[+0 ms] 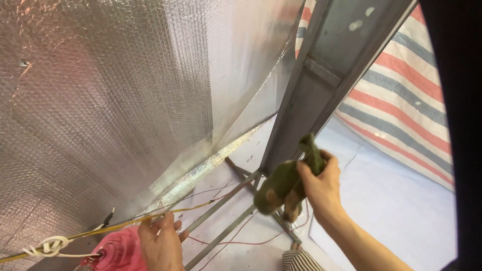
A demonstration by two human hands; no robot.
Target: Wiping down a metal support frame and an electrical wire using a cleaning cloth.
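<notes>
Green cloth [286,183]: bunched in your right hand [321,188], against the grey metal frame [301,120]; grip it firmly. Left hand [160,243] pinches the yellow wire [125,226]; keep it taut.

An olive-green plush toy [283,183], a silver bubble-textured foil sheet [115,100], a red, blue and white striped tarpaulin [401,95], a yellow cord [125,226] and a pink object [118,251] are recorded.

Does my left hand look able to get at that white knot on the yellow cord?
Probably yes. The left hand already rests at the yellow cord, and the white knot lies farther left along it, with nothing visible between them.
</notes>
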